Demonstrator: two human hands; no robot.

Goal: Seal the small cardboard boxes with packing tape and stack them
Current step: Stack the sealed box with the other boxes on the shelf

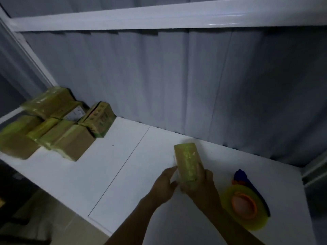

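Box (188, 162), wrapped in tape, sits near the table (123, 165) middle, gripped by left hand (165, 184) and right hand (198, 184). Sealing appears complete; next, carry it to the stack (53, 124).

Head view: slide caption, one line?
Left hand and right hand hold a taped box at the white table; tape dispenser right, boxes piled left.

stacked boxes (58, 128) blurred, held box (187, 158) partly hidden
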